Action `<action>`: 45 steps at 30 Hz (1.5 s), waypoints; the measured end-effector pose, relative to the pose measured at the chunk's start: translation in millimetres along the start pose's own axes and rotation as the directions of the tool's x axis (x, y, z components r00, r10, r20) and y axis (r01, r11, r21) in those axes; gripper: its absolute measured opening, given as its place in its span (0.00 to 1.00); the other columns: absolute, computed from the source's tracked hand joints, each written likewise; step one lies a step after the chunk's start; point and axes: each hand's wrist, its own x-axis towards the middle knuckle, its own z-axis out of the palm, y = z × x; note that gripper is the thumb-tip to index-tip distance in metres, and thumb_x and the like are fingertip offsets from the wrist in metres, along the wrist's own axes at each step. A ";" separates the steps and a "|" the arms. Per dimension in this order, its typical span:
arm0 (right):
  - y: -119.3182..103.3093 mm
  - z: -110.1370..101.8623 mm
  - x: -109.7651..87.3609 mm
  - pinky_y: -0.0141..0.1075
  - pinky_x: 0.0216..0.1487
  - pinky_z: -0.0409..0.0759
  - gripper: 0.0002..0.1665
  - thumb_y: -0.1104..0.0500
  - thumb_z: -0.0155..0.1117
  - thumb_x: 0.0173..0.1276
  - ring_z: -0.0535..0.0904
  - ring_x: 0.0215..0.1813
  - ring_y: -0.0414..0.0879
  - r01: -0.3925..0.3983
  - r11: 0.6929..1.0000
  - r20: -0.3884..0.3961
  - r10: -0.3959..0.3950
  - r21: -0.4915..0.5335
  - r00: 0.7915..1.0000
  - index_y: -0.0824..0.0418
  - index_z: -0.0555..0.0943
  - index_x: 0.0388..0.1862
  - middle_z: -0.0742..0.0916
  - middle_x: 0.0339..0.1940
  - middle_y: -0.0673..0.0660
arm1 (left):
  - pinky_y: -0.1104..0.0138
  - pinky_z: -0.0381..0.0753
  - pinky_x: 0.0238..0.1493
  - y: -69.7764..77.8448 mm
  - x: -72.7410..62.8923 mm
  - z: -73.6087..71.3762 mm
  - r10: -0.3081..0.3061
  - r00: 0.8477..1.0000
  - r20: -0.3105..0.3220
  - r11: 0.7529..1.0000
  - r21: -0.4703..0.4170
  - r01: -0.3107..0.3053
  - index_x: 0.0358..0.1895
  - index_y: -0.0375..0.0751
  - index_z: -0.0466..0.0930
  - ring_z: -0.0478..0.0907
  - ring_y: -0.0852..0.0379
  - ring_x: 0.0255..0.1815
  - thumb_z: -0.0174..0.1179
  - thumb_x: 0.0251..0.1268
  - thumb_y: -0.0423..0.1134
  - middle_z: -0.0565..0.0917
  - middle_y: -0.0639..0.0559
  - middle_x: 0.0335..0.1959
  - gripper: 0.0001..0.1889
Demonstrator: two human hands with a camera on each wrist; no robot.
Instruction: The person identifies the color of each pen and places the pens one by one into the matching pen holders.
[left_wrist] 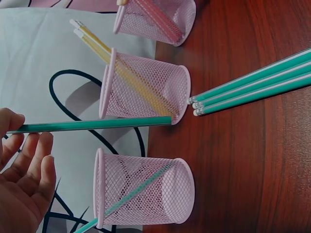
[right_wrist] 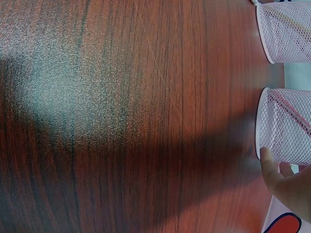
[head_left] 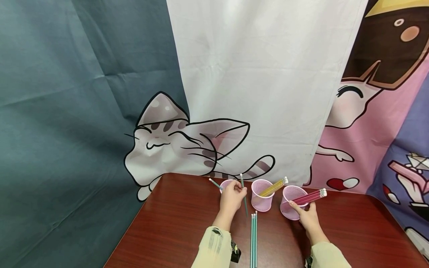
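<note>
My left hand [head_left: 232, 197] pinches a green pencil [left_wrist: 107, 124] near its eraser end, its lower end pointing down beside the left pink mesh pencil cup [left_wrist: 181, 204]. One green pencil [left_wrist: 141, 187] leans inside that cup, which my left hand partly hides in the head view. At the right, my right hand [head_left: 310, 219] holds the side of another pink mesh pencil cup [head_left: 289, 213], thumb in front. Dark pink pencils [head_left: 311, 197] lean out of it over the hand. Three green pencils [head_left: 253, 238] lie side by side on the table, white erasers toward the cups.
Between the two outer cups stands a middle pink mesh cup [head_left: 261, 205] with yellow pencils [head_left: 274, 188] leaning right. The brown wooden table [head_left: 174, 223] ends at a printed cloth backdrop [head_left: 268, 74] close behind the cups.
</note>
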 end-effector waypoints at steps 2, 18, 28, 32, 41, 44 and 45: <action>0.2 -0.2 0.0 0.37 0.32 0.73 0.47 0.48 0.64 0.62 0.71 0.36 0.39 0.001 1.000 0.001 -0.001 0.002 1.000 0.65 0.48 0.68 0.69 0.55 0.68 | 0.74 0.72 0.27 0.5 1.1 -0.9 -0.004 1.000 0.002 1.000 -0.017 0.004 0.26 0.41 0.75 0.71 0.70 0.21 0.64 0.49 0.35 0.76 0.60 0.19 0.06; 70.8 6.2 54.8 0.24 0.33 0.71 0.49 0.43 0.69 0.55 0.71 0.37 0.32 0.063 0.997 -0.093 -0.059 0.040 0.994 0.57 0.52 0.66 0.71 0.56 0.61 | 0.73 0.74 0.26 5.2 9.7 -8.9 0.038 0.994 -0.104 0.998 -0.043 -0.043 0.25 0.42 0.75 0.73 0.68 0.21 0.66 0.49 0.34 0.78 0.59 0.19 0.07; 37.8 3.3 29.2 0.33 0.47 0.69 0.49 0.44 0.65 0.59 0.71 0.49 0.47 0.048 0.999 -0.038 -0.047 0.015 0.998 0.66 0.51 0.67 0.68 0.58 0.69 | 0.73 0.76 0.28 9.9 15.1 -16.2 0.019 0.992 -0.126 0.994 -0.108 -0.033 0.27 0.39 0.76 0.76 0.65 0.23 0.65 0.51 0.33 0.80 0.55 0.21 0.06; 1.4 2.3 1.3 0.44 0.56 0.62 0.47 0.47 0.62 0.63 0.64 0.58 0.59 0.022 1.000 -0.008 -0.022 0.007 1.000 0.72 0.50 0.66 0.66 0.60 0.72 | 0.72 0.76 0.27 12.1 16.8 -18.5 0.037 0.989 -0.143 0.990 -0.127 -0.055 0.26 0.39 0.76 0.76 0.65 0.22 0.64 0.51 0.33 0.80 0.55 0.21 0.06; 16.0 1.7 11.9 0.43 0.54 0.65 0.49 0.44 0.64 0.60 0.65 0.56 0.59 0.049 0.999 -0.017 -0.049 0.001 0.999 0.71 0.52 0.65 0.66 0.59 0.74 | 0.72 0.76 0.26 14.1 22.0 -26.4 0.064 0.980 -0.190 0.991 -0.103 -0.085 0.27 0.39 0.76 0.75 0.65 0.22 0.65 0.52 0.34 0.80 0.54 0.22 0.06; 38.8 1.1 30.4 0.37 0.48 0.68 0.52 0.40 0.65 0.57 0.66 0.54 0.57 0.044 0.999 -0.023 -0.044 -0.013 0.999 0.68 0.52 0.66 0.67 0.59 0.71 | 0.72 0.76 0.26 13.8 23.6 -28.0 0.055 0.979 -0.198 0.991 -0.109 -0.078 0.27 0.38 0.76 0.75 0.65 0.21 0.64 0.52 0.34 0.79 0.54 0.23 0.06; 46.1 1.5 36.3 0.35 0.46 0.68 0.53 0.38 0.66 0.56 0.66 0.54 0.56 0.039 0.999 -0.033 -0.039 -0.017 0.999 0.67 0.53 0.66 0.68 0.59 0.70 | 0.72 0.76 0.26 13.7 24.1 -28.5 0.054 0.978 -0.201 0.990 -0.113 -0.078 0.27 0.38 0.76 0.74 0.65 0.21 0.64 0.52 0.34 0.79 0.53 0.23 0.06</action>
